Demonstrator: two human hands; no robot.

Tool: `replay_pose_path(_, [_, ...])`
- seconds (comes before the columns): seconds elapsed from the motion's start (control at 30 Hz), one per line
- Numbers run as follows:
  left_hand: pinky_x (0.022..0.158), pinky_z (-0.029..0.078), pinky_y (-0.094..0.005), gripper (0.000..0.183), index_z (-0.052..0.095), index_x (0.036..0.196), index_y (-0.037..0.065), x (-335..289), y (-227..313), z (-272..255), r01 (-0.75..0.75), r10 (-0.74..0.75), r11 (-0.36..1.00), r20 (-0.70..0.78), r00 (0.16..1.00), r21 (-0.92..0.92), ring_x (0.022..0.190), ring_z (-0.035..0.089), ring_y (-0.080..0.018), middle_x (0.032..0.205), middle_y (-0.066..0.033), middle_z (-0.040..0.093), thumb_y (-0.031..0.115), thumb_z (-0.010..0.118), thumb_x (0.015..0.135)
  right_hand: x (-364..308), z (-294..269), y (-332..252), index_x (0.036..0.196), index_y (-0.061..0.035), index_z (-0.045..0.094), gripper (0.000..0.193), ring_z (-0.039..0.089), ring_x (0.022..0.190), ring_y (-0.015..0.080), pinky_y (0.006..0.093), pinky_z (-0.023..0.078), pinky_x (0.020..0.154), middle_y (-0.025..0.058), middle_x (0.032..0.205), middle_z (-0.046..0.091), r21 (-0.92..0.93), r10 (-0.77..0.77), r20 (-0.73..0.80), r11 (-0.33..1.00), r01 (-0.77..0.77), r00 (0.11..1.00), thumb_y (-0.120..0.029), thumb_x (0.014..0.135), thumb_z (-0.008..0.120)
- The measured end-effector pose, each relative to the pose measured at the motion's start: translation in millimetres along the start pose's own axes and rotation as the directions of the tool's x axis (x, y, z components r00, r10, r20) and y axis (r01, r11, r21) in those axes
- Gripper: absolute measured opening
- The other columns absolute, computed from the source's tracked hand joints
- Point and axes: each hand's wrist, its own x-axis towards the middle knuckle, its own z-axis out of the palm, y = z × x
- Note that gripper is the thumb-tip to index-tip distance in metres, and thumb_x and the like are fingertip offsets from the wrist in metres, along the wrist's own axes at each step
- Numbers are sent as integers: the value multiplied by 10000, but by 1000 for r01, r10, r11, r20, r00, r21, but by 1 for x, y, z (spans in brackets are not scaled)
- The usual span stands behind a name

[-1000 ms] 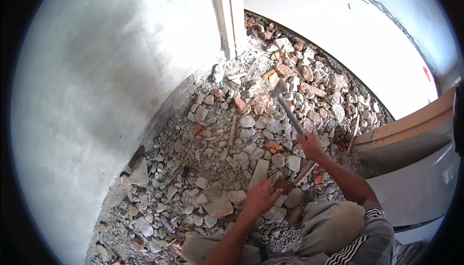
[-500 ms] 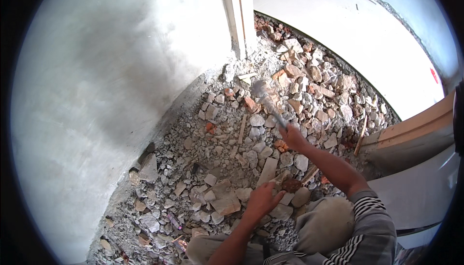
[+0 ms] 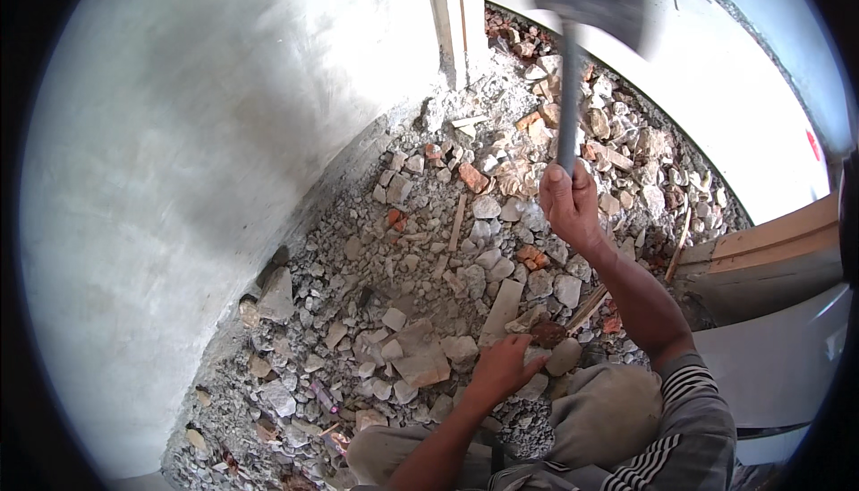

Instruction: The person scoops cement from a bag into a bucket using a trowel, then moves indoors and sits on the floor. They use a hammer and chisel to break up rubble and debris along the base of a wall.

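My right hand (image 3: 573, 204) is closed around the grey handle of a hammer (image 3: 567, 102). The hammer is raised in front of me, and its dark, wide head is smeared by motion over the pale floor at the top. Low over the rubble, in front of my knees, hangs my left hand (image 3: 506, 367). Its thumb stands apart from loosely bent fingers, and I see nothing held in it. Close by lie a flat pale slab piece (image 3: 501, 310), a reddish-brown stone (image 3: 548, 334) and a rounded tan stone (image 3: 563, 358).
Broken stone and brick rubble (image 3: 412, 263) covers the ground. A grey plastered wall (image 3: 206, 160) rises on the left, ending at a door frame post (image 3: 455, 25). Beyond the rubble lies a smooth pale floor (image 3: 734, 106). A wooden frame piece (image 3: 769, 236) stands at the right.
My right hand has lifted the hammer from the rubble up and to the right. My left hand stays low, shifted slightly to the right in the picture. The view has tilted a little.
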Motion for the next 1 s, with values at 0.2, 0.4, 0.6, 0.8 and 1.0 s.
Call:
replay_pose_path(0.2, [858, 478, -451, 471, 566, 1168, 64, 2, -8, -3, 16, -16, 1000, -8, 1000, -3, 989, 594, -377, 1063, -203, 604, 425, 598, 867, -50, -13, 98, 960, 70, 552, 442, 614, 600, 362, 440, 481, 572, 153, 627, 579, -766, 533, 35, 558, -320, 845, -370, 943, 507])
replay_pose_path(0.4, [858, 479, -457, 479, 558, 1195, 68, -7, 1, -9, 38, -38, 999, -32, 999, -5, 987, 597, -380, 1062, -220, 597, 426, 581, 878, -80, -15, 137, 818, 38, 560, 542, 589, 552, 291, 430, 440, 534, 169, 604, 577, -700, 541, 98, 634, -328, 835, -494, 912, 525])
replay_pose_path(0.6, [859, 476, -467, 472, 576, 1164, 57, -10, 0, -13, 79, -81, 995, 26, 996, 59, 981, 596, -378, 1052, -209, 602, 438, 563, 886, -9, 14, 44, 807, 26, 560, 459, 505, 484, 161, 371, 395, 453, 66, 550, 523, -608, 373, 43, 746, -272, 927, -405, 956, 511])
replay_pose_path(0.8, [952, 444, -413, 420, 618, 1091, 26, -12, -19, -82, 23, -36, 999, -517, 855, -31, 1103, 569, -351, 1126, -194, 612, 355, 680, 838, 91, 43, -41, 931, 34, 531, 300, 468, 503, 91, 286, 371, 447, 46, 557, 505, -182, -129, -76, 977, 113, 989, -261, 969, 495])
replay_pose_path(1.0, [1089, 261, -531, 647, 434, 1350, 9, -77, -66, -344, 428, 386, 744, -853, 352, 513, 1378, 269, -381, 1481, -228, 281, 349, 672, 853, 137, 74, 35, 1050, 70, 507, 336, 585, 530, 180, 311, 453, 486, 95, 641, 588, -323, -255, -123, 924, 205, 959, -255, 965, 484])
